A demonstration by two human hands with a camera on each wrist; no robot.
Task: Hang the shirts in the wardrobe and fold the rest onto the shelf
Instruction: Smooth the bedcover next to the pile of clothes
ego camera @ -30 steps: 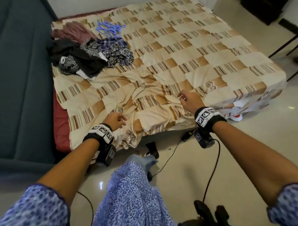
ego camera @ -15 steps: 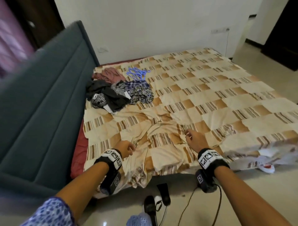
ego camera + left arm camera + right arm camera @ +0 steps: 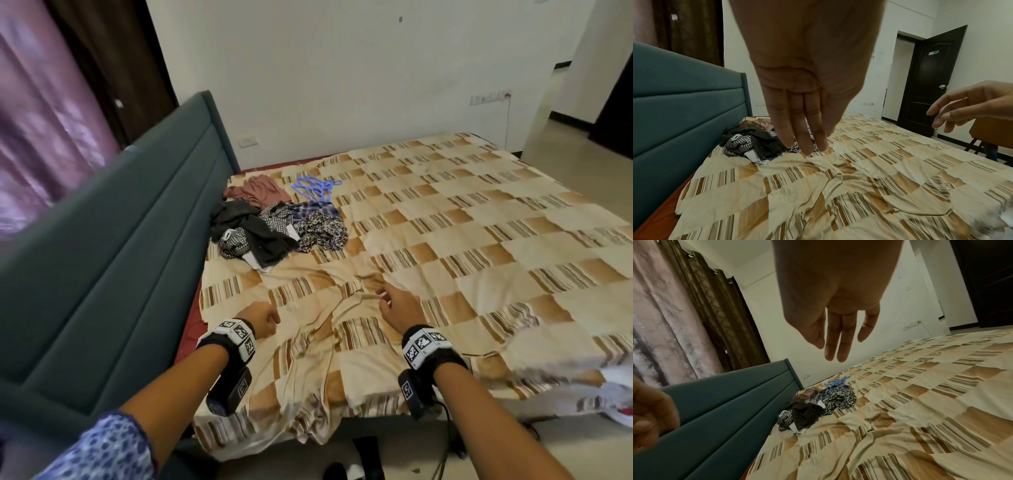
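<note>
Both hands [image 3: 260,317] [image 3: 399,308] have lifted off the bedsheet [image 3: 445,240].

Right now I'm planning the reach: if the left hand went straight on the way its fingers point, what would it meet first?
Probably the heap of clothes by the headboard; the left hand points there over bare bedsheet. Depth is uncertain.

Open bedsheet [image 3: 445,240] between hands and clothes pile [image 3: 274,226]; headboard [image 3: 120,257] walls left side

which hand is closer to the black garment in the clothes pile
Left. The left hand hovers just below the black garment near the headboard side; the right hand is further off to its right, over the rumpled bedsheet.
</note>
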